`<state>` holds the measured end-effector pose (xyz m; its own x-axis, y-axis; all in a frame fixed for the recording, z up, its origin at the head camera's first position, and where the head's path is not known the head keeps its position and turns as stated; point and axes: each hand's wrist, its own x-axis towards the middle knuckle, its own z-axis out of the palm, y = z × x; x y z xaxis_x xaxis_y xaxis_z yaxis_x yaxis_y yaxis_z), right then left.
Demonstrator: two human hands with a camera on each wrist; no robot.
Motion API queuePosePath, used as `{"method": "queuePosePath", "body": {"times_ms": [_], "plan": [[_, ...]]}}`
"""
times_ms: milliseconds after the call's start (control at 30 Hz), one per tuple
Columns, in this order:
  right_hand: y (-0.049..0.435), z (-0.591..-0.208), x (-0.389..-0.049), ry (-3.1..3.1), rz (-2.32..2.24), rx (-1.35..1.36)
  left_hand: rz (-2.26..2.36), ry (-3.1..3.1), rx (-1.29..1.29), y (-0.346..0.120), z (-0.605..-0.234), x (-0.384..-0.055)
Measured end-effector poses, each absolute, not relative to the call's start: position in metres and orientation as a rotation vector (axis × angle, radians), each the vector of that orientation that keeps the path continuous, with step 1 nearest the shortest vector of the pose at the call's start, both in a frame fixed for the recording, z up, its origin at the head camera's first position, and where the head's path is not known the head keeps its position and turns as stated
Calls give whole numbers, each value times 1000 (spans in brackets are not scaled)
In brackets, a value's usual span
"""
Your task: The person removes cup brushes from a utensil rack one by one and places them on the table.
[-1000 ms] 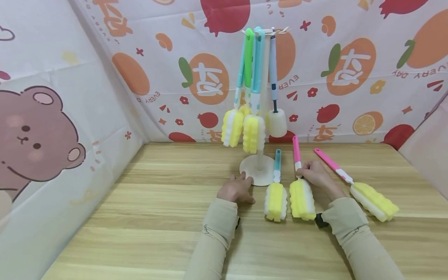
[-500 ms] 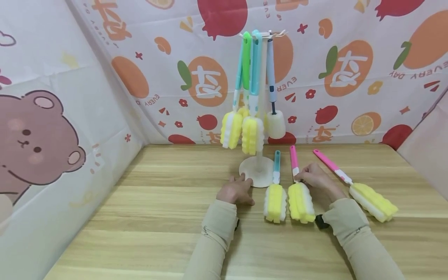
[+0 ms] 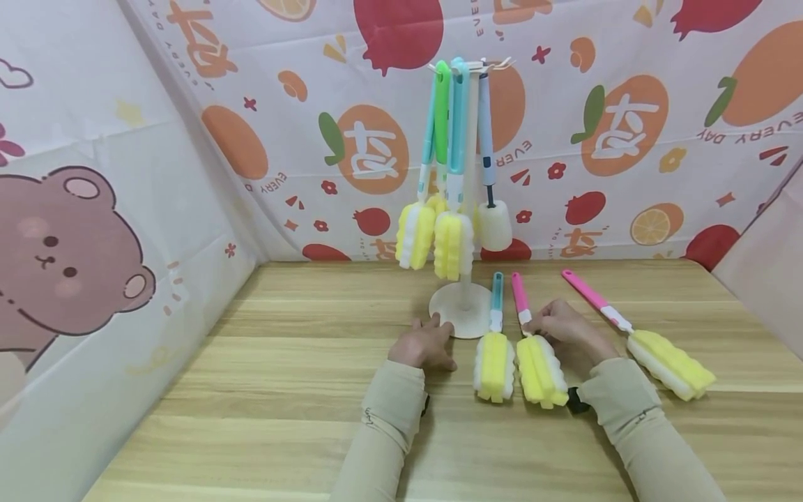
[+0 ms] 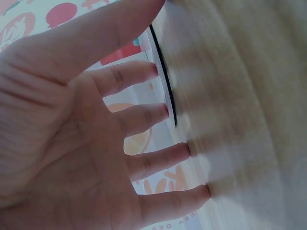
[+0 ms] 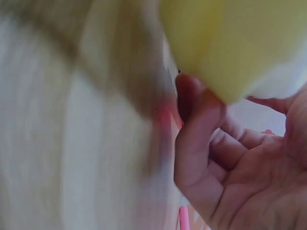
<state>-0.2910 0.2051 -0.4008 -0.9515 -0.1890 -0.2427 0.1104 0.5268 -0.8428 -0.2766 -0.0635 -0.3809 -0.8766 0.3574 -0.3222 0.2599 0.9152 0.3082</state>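
Observation:
In the head view my right hand [image 3: 564, 329] pinches a pink-handled sponge bottle brush [image 3: 542, 371] at its white neck, close over the table. Its yellow-and-white sponge fills the top of the right wrist view. My left hand [image 3: 422, 346] has its fingers spread, two fingertips right at the rim of the round white base [image 3: 461, 315] of a brush stand. A teal-handled sponge brush [image 3: 494, 366] lies between my hands, just left of the held one. Another pink-handled sponge brush [image 3: 671, 364] lies slanted to the right of my right hand.
From the stand's hooks [image 3: 495, 64] hang several sponge brushes, among them a green-handled one [image 3: 442, 115], a teal one [image 3: 458, 132] and a pale blue one with a white sponge [image 3: 495, 226]. Printed cloth [image 3: 370, 42] rises behind the wooden table [image 3: 301, 418].
The pink brush in my right hand has come down and nearer to me, its handle end swinging left and its sponge slightly right. My left hand stays at the base.

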Motion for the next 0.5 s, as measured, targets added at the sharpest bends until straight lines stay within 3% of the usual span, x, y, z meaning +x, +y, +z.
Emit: {"method": "queuePosePath", "body": {"times_ms": [500], "plan": [[203, -402, -290, 2389, -1374, -80, 378, 2693, 459, -64, -381, -278]]}}
